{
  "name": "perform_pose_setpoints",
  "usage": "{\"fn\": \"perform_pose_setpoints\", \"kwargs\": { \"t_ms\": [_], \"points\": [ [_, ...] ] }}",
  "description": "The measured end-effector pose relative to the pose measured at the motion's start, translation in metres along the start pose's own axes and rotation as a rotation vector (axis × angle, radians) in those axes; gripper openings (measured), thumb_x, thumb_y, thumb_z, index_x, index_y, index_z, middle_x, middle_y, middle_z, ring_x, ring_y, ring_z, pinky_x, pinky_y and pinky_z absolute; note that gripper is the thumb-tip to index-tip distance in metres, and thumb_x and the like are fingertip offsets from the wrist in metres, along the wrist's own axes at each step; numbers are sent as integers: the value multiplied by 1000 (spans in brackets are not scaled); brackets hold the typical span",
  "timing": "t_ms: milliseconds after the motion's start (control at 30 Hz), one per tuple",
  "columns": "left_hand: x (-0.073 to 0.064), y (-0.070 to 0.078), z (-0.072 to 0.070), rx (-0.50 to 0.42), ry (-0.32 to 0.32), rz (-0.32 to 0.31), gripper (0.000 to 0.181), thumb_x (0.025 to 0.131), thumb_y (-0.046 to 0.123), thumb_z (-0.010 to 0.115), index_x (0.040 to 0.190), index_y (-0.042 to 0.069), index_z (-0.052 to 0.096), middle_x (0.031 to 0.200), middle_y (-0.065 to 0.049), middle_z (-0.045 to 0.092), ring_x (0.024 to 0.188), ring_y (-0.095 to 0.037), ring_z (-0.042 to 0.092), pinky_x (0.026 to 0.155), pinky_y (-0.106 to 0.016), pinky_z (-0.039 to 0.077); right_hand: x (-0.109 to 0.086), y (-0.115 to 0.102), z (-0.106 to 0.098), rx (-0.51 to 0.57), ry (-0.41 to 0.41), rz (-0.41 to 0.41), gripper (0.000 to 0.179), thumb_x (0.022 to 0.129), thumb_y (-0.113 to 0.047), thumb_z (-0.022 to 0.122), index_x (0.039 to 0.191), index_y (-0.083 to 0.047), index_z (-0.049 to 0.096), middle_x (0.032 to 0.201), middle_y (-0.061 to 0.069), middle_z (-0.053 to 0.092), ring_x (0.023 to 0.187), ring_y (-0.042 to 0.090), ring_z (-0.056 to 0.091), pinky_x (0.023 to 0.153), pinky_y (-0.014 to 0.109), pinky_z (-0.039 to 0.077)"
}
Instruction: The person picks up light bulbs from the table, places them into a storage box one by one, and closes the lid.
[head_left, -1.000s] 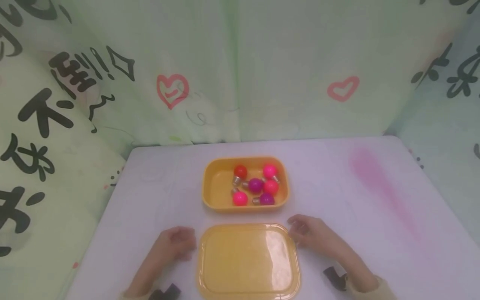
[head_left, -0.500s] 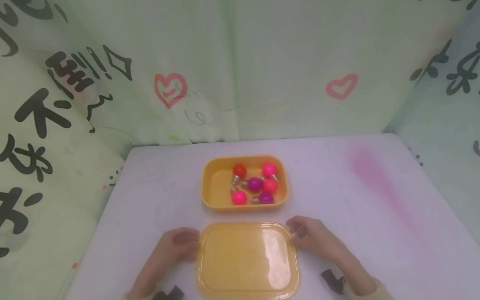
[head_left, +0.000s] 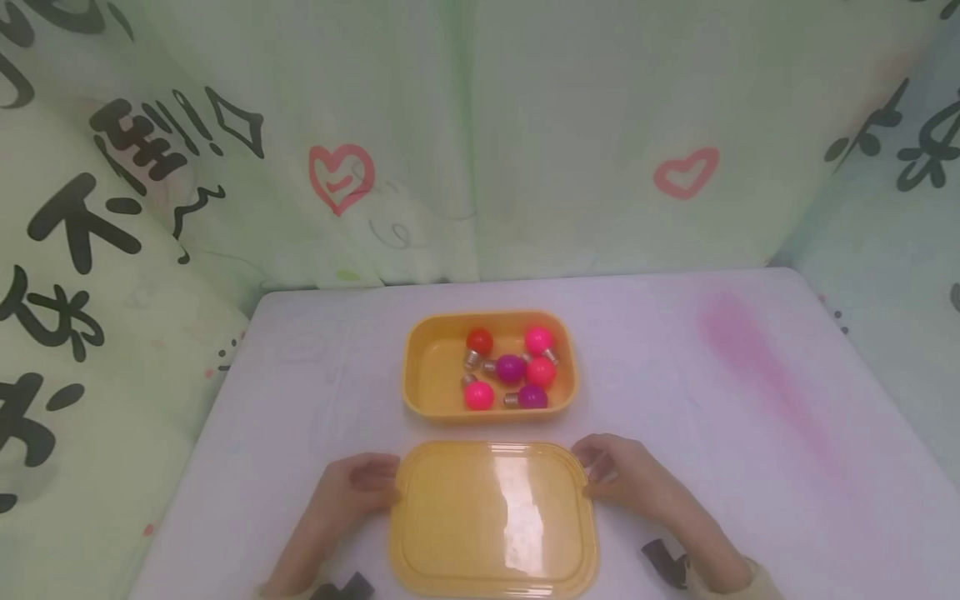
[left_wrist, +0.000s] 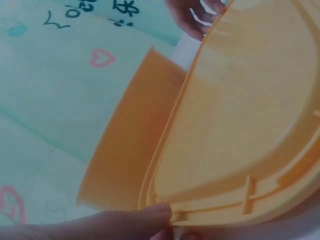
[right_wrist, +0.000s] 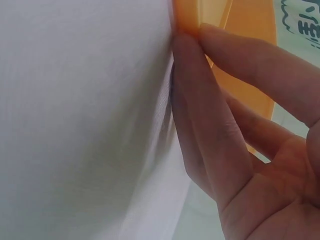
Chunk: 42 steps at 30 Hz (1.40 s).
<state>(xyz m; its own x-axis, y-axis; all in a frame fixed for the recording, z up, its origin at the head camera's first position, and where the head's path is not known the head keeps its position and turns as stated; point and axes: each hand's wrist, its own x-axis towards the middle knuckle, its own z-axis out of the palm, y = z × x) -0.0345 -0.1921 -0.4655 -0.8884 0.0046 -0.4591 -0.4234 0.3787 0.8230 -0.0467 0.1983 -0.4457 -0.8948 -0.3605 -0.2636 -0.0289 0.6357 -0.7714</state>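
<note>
A yellow plastic lid [head_left: 457, 517] lies flat-looking at the near side of the table, between both hands. My left hand [head_left: 352, 492] pinches its left edge; in the left wrist view the thumb [left_wrist: 159, 212] presses on the rim corner. On the opposite edge my right hand [head_left: 630, 475] pinches the rim, and the right wrist view shows thumb and fingers [right_wrist: 197, 95] meeting on it. Just beyond the lid stands an uncovered yellow box [head_left: 435, 371]. Inside are several small bulbs with metal screw bases: a red bulb [head_left: 479, 341], a purple bulb [head_left: 511, 368] and pink ones.
A white cloth with a pink smear [head_left: 750, 350] covers the table [head_left: 300, 375]. Pale green curtains [head_left: 525, 167] with black writing and pink hearts hang behind and at both sides.
My left hand has moved right and now pinches the lid's left edge. The right hand has closed on the right rim. The lid has shifted slightly away from me; the box and bulbs stay put.
</note>
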Motion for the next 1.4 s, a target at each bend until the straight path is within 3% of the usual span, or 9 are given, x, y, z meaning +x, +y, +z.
{"fn": "perform_pose_setpoints", "kwargs": {
  "t_ms": [133, 333, 433, 733, 967, 1100, 1400],
  "points": [
    [1, 1, 2, 12, 26, -27, 50, 72, 5, 84, 120, 1, 67, 109, -13, 73, 96, -25, 71, 81, -39, 59, -1, -1, 1, -7, 13, 10, 47, 74, -3, 81, 118, 0, 63, 100, 4, 69, 83, 15, 63, 71, 26, 53],
    [3, 1, 4, 21, 27, -89, 53, 73, 3, 81, 123, 4, 65, 112, -10, 72, 99, -25, 70, 78, -37, 59, -1, -5, 5, -16, 30, 126, 46, 74, -6, 81, 118, -4, 65, 94, 0, 67, 82, 13, 61, 71, 31, 54],
    [3, 2, 5, 18, 31, -109, 54, 73, 4, 81, 124, 4, 64, 113, -10, 71, 101, -25, 70, 79, -38, 59, -2, -4, 6, -17, 27, 140, 44, 76, -8, 80, 118, -5, 65, 91, -1, 66, 81, 14, 61, 69, 31, 54],
    [0, 6, 6, 8, 69, -110, 54, 74, 9, 83, 124, 5, 64, 112, -10, 72, 100, -25, 70, 81, -38, 58, -4, 2, 3, 5, 2, 17, 33, 84, -12, 75, 115, -5, 66, 87, -1, 66, 78, 13, 62, 65, 25, 53],
    [-5, 9, 6, -30, 57, -56, 46, 75, 9, 80, 119, 1, 67, 104, -12, 74, 89, -22, 72, 75, -35, 59, -2, 0, -7, 22, 9, -38, 35, 85, -9, 73, 118, -1, 65, 92, 4, 69, 78, 13, 65, 63, 23, 55],
    [-3, 15, 4, 2, 52, -83, 47, 75, 12, 80, 119, 4, 68, 103, -9, 75, 87, -20, 72, 75, -35, 59, -2, -5, -13, 38, 6, -25, 36, 85, -7, 72, 119, 0, 63, 94, 5, 69, 80, 15, 65, 64, 23, 55],
    [-5, 36, -1, 14, 110, -121, 46, 73, 10, 77, 118, 7, 68, 99, -5, 75, 87, -18, 71, 75, -35, 59, -2, -16, -25, 62, 23, -108, 36, 85, -5, 71, 119, 3, 62, 96, 6, 68, 79, 13, 66, 62, 24, 56]
  ]
}}
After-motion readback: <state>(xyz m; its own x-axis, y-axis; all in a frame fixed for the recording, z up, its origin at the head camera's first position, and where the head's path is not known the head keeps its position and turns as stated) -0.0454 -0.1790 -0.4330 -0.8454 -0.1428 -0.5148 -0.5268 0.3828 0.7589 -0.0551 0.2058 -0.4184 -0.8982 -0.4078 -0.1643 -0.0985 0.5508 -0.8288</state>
